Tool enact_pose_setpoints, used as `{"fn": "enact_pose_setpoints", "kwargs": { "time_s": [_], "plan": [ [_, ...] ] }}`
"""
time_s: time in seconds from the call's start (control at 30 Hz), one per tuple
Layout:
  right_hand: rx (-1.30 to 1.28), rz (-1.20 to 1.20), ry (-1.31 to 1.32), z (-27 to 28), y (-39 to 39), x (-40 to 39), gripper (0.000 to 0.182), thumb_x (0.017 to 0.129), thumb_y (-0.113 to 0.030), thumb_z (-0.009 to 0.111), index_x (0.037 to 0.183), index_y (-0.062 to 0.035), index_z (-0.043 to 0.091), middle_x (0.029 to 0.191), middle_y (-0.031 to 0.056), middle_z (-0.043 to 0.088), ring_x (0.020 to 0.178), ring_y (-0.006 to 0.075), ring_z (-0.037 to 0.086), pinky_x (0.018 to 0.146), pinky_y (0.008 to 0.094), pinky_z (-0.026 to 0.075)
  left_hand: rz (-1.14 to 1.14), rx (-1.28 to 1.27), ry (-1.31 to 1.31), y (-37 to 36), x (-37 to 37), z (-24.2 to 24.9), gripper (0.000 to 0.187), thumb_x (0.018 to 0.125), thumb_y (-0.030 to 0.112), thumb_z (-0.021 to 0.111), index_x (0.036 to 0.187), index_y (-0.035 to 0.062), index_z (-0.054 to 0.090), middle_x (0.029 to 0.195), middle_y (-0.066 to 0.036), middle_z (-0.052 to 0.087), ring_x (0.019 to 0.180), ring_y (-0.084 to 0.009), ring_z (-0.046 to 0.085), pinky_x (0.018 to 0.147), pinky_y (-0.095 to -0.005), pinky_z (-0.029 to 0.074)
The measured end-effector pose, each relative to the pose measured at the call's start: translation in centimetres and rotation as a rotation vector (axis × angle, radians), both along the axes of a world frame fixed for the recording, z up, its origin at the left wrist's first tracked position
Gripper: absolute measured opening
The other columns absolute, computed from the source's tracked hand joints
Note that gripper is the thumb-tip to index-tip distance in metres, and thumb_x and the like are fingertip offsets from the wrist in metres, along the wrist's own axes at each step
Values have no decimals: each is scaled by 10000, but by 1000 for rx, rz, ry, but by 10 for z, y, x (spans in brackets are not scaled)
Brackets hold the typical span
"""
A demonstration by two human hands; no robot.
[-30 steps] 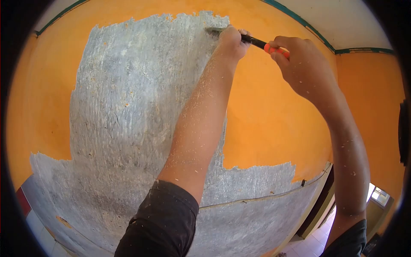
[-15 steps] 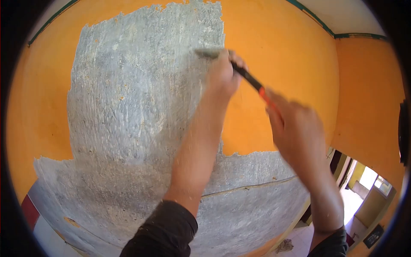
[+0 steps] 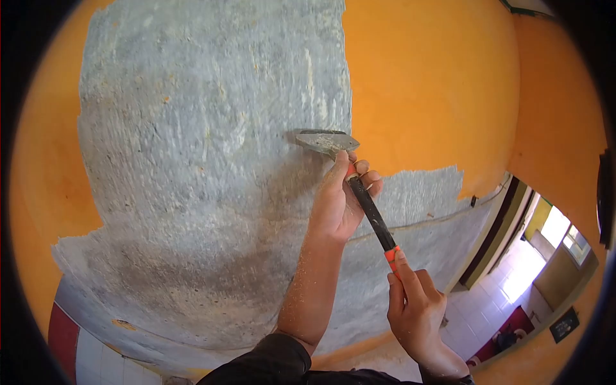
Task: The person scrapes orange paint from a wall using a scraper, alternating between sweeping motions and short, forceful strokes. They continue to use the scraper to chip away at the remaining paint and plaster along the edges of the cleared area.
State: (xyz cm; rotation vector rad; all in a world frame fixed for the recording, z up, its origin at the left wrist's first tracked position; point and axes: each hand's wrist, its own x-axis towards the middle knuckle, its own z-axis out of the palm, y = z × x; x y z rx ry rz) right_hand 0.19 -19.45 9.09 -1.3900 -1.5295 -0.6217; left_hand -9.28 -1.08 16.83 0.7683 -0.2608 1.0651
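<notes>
A long-handled scraper (image 3: 374,215) with a dusty, wide metal blade (image 3: 326,140) rests against the wall. The blade lies on bare grey plaster (image 3: 186,147), its right corner at the edge of the orange paint (image 3: 430,83). Up by the blade, my left hand (image 3: 340,205) is closed around the neck of the handle, some fingers slightly lifted. Lower down, my right hand (image 3: 416,308) wraps round the orange end of the handle. Pale flecks dot my left forearm.
A thin cable (image 3: 427,222) runs across the lower wall. To the right, a doorway (image 3: 513,250) opens onto a tiled floor (image 3: 491,292). A small dark plate (image 3: 564,325) is fixed to the orange wall at lower right.
Both hands have moved down the wall with the scraper, its blade now lower along the paint edge. The view has tilted downward, and more floor shows.
</notes>
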Motion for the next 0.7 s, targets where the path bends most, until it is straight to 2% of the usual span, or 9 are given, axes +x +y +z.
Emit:
{"fn": "enact_pose_setpoints", "kwargs": {
  "time_s": [0.2,0.37,0.47,0.53,0.63,0.7],
  "plan": [
    [-44,6,93,-23,0,-16,432,824,-46,706,1250,-60,637,662,35,524,452,156,498,407,298,420,-18,27,87,-2,-9,-27,271,1027,409,453,1053,147,514,850,-9,540,783,-159,589,708,-312,526],
    [-97,-22,153,-37,1,-22,434,832,-49,702,1260,-75,635,672,50,540,473,178,513,415,322,416,-21,14,131,1,-9,-37,268,1029,408,449,1047,147,507,886,-15,548,785,-160,591,722,-316,521],
    [-103,-24,168,-33,-1,-25,435,835,-51,703,1264,-80,634,675,56,542,475,191,516,420,334,411,47,5,141,-3,-5,-35,283,1024,420,457,1042,141,504,912,-25,559,774,-167,605,692,-307,525],
    [-116,-29,172,-31,-2,-24,435,836,-52,702,1265,-83,635,677,59,544,475,197,516,424,338,409,219,10,206,-10,-3,-33,305,1018,435,466,1037,133,501,950,-36,567,753,-175,609,633,-291,517],
    [-146,-42,207,-36,0,-25,428,841,-54,700,1263,-90,639,670,64,539,473,198,517,431,341,410,258,41,214,-5,-1,-40,343,1028,430,430,1036,90,464,1000,-81,532,742,-212,654,584,-317,563],
    [-142,-43,211,-42,-1,-26,426,842,-46,698,1261,-93,641,656,70,538,466,199,515,431,341,407,250,33,232,-6,0,-46,348,1023,443,438,1032,96,459,1011,-84,519,741,-212,651,568,-302,543]
  ]
}}
